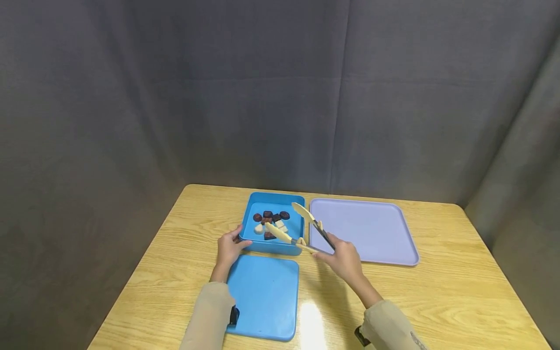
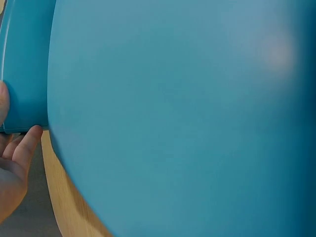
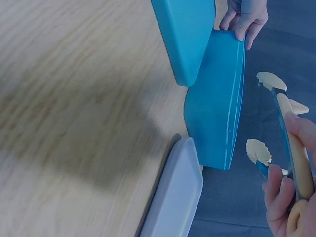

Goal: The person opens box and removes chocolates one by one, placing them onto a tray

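A blue box [image 1: 272, 248] stands on the table, and several dark, reddish-brown and white chocolates [image 1: 284, 215] lie grouped inside it. My left hand [image 1: 228, 250] holds the box at its near left corner, the thumb over the front wall and the fingers along the side. My right hand [image 1: 345, 260] grips tongs with cream tips [image 1: 280, 234] and dark metal arms. Spread wide apart, the tips hang over the box's right part with nothing between them, overlapping some chocolates in the head view. In the right wrist view both scalloped tips [image 3: 259, 151] show beyond the box.
A flat blue lid [image 1: 262, 297] lies right in front of the box, filling most of the left wrist view. To the box's right, close beside it, is a lilac tray [image 1: 363, 228]. The wooden table [image 1: 455, 291] ends at a grey curtain [image 1: 262, 97] behind.
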A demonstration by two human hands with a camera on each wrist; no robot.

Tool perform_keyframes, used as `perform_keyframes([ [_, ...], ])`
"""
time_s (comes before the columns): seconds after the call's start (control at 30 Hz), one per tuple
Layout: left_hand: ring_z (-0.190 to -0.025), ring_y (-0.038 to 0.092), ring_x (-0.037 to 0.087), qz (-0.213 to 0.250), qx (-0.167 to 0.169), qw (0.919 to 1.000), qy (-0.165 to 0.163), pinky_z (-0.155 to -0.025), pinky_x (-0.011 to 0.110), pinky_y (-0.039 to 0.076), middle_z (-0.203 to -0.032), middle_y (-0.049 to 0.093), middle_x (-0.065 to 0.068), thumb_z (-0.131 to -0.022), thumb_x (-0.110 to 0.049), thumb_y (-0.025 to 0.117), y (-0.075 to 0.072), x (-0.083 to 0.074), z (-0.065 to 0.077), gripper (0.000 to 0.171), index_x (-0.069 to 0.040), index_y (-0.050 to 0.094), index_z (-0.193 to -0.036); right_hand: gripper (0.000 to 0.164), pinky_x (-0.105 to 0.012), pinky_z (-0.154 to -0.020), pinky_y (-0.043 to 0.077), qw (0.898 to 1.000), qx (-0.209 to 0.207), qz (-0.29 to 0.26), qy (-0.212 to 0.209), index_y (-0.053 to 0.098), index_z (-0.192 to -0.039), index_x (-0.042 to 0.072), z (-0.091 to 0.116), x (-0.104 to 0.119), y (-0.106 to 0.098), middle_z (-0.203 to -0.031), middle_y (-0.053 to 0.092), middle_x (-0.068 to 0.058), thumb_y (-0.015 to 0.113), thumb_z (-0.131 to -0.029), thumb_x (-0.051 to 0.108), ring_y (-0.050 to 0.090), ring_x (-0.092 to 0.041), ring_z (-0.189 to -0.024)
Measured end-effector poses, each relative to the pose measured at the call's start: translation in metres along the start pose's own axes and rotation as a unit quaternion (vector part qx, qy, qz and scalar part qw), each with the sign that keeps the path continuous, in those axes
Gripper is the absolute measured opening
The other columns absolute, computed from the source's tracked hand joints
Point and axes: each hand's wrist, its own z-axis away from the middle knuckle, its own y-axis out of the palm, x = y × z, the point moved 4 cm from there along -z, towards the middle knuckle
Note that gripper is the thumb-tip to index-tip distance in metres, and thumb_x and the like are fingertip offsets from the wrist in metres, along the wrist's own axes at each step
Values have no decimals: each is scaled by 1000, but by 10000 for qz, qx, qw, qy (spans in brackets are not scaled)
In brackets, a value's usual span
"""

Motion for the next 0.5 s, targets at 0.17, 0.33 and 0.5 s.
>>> perform_keyframes([
  [0.17,-107,51,35,51,-8,10000,40,-84,39,46,-124,47,21,-74,-2,71,1,-1,1,56,6,47,-123,68,-36,-53,47,9995,154,56,282,56,-118,-4,-6,2,2,-96,64,-20,78,-66,33,58,-25,-69],
  [0.33,-108,50,34,41,-15,10000,7,-84,39,46,-125,47,20,-73,-2,71,0,0,0,56,5,48,-123,65,-34,-51,45,9986,297,211,379,57,-116,-4,-11,5,3,-94,64,-19,78,-66,33,56,-23,-67],
  [0.5,-107,51,34,28,-27,10000,-2,-84,39,46,-125,47,20,-73,-2,71,0,1,0,56,5,48,-123,61,-39,-55,48,9987,290,348,241,60,-113,-4,-17,9,5,-92,65,-19,77,-67,32,60,-28,-72],
])
